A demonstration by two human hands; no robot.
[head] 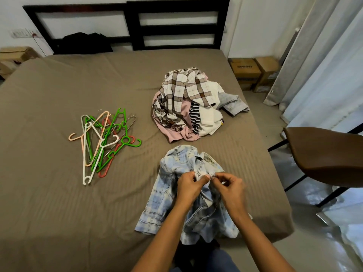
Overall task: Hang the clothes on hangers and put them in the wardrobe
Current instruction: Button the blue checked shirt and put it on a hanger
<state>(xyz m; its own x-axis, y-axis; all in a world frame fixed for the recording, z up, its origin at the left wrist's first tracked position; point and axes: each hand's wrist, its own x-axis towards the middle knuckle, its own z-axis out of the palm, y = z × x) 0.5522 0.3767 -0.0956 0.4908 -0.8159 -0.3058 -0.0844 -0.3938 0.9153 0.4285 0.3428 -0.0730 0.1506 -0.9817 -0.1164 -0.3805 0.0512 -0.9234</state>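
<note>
A light blue plaid shirt (pixel 167 195) lies crumpled on the bed's near edge, collar away from me. My left hand (pixel 189 186) and my right hand (pixel 228 185) both pinch the shirt's front placket just below the collar, fingertips almost touching. A heap of plastic and wire hangers (pixel 102 142), green, white, peach and red, lies to the left on the bed. A pile of clothes (pixel 188 103) topped by a brown-checked shirt sits further back. No wardrobe is in view.
The brown bedsheet (pixel 59 203) covers a wide bed with a black headboard (pixel 176 24). A brown chair (pixel 324 156) stands at the right. Cardboard boxes (pixel 253 73) and curtains (pixel 318 55) are at the back right. Dark cloth (pixel 84 43) lies by the headboard.
</note>
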